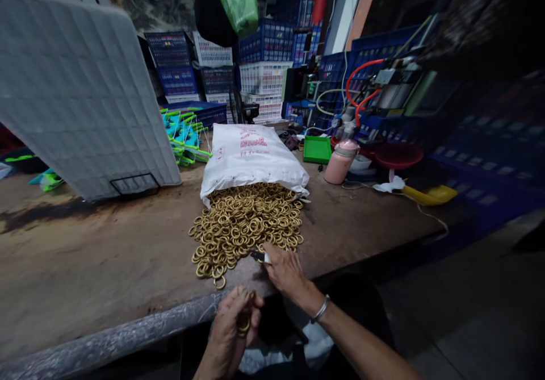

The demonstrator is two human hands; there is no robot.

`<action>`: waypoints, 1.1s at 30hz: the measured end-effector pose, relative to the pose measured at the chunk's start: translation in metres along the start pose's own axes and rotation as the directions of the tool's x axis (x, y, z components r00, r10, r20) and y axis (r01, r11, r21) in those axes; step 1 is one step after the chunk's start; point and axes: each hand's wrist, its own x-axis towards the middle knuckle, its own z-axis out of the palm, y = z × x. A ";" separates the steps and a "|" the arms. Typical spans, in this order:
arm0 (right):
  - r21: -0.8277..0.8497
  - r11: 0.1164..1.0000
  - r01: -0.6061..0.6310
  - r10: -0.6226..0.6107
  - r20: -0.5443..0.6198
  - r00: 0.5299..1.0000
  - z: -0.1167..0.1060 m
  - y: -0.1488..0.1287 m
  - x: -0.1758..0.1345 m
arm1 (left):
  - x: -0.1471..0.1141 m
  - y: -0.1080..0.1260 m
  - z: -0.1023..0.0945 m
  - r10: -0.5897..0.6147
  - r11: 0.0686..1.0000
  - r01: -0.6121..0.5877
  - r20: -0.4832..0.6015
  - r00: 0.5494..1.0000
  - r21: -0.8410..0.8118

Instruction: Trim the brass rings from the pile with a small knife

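Observation:
A heap of brass-coloured rings (251, 221) spills from the mouth of a white woven sack (255, 161) with red print. My left hand (230, 326) is in front of the table edge, fingers curled around several brass rings (243, 326); the thumb and fingertips meet at the top. Just above the table, at the near side of the heap, my right hand (283, 269) grips a small tool (258, 256) with a dark tip and a white part. Its exact kind I cannot make out. The tip points left toward the rings. A silver bracelet circles the right wrist.
A grey ribbed panel (85, 96) stands upright at left, with blue and green plastic pieces (187, 133) behind it. To the right are a green tray (317, 149), a pink bottle (340, 161) and a yellow scoop (430, 195). Stacked crates (264, 79) line the back.

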 end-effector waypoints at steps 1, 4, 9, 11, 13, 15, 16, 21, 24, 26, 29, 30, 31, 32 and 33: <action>-0.023 1.000 -0.010 0.010 0.006 1.000 0.001 -0.001 0.003 | 0.001 0.000 -0.001 -0.002 0.999 0.001 -0.012 1.000 -0.037; -0.060 0.998 -0.035 0.035 -0.005 0.999 0.007 -0.001 0.008 | 0.004 0.002 -0.005 -0.009 0.988 0.004 -0.034 0.999 -0.157; -0.037 0.999 -0.026 0.025 -0.023 0.999 0.009 0.007 0.013 | 0.015 0.001 -0.014 -0.057 0.966 0.042 -0.054 0.997 -0.255; 0.002 1.000 0.003 -0.003 -0.023 1.000 0.003 0.009 0.012 | 0.020 0.002 -0.017 -0.043 0.970 0.023 -0.077 0.996 -0.242; 0.106 0.994 0.038 -0.035 -0.029 0.999 -0.004 0.008 0.010 | 0.025 0.004 -0.017 0.015 0.982 -0.029 -0.076 0.997 -0.189; 0.292 0.954 0.063 -0.059 -0.021 0.998 -0.010 0.006 0.007 | 0.029 0.006 -0.015 0.107 0.987 -0.114 -0.065 0.992 -0.113; 0.396 0.916 0.071 -0.077 -0.001 0.997 -0.012 0.004 0.005 | 0.031 0.007 -0.015 0.160 0.984 -0.164 -0.066 0.985 -0.069; 0.706 0.708 0.025 -0.145 0.111 0.983 -0.011 -0.002 -0.005 | 0.037 0.004 -0.016 0.263 0.955 -0.247 -0.082 0.961 0.161; 0.769 0.639 -0.019 -0.151 0.150 0.977 -0.002 -0.003 -0.010 | 0.037 0.000 -0.017 0.249 0.941 -0.229 -0.055 0.967 0.249; 0.794 0.606 -0.047 -0.137 0.163 0.977 0.003 -0.004 -0.011 | 0.036 -0.001 -0.016 0.243 0.934 -0.218 -0.055 0.968 0.284; 0.799 0.595 -0.085 -0.099 0.178 0.979 0.006 -0.007 -0.012 | 0.033 0.000 -0.012 0.241 0.932 -0.209 -0.078 0.967 0.296; 0.793 0.602 -0.096 -0.087 0.185 0.979 0.005 -0.009 -0.012 | 0.031 0.000 -0.011 0.231 0.935 -0.196 -0.087 0.969 0.295; 0.782 0.615 -0.103 -0.076 0.189 0.979 0.004 -0.011 -0.012 | 0.030 0.001 -0.010 0.211 0.939 -0.175 -0.094 0.973 0.297; 0.768 0.632 -0.104 -0.068 0.189 0.980 0.003 -0.012 -0.011 | 0.029 0.001 -0.009 0.188 0.940 -0.150 -0.097 0.977 0.305; 0.752 0.652 -0.099 -0.063 0.184 0.981 0.001 -0.014 -0.011 | 0.027 0.002 -0.008 0.160 0.941 -0.123 -0.094 0.983 0.316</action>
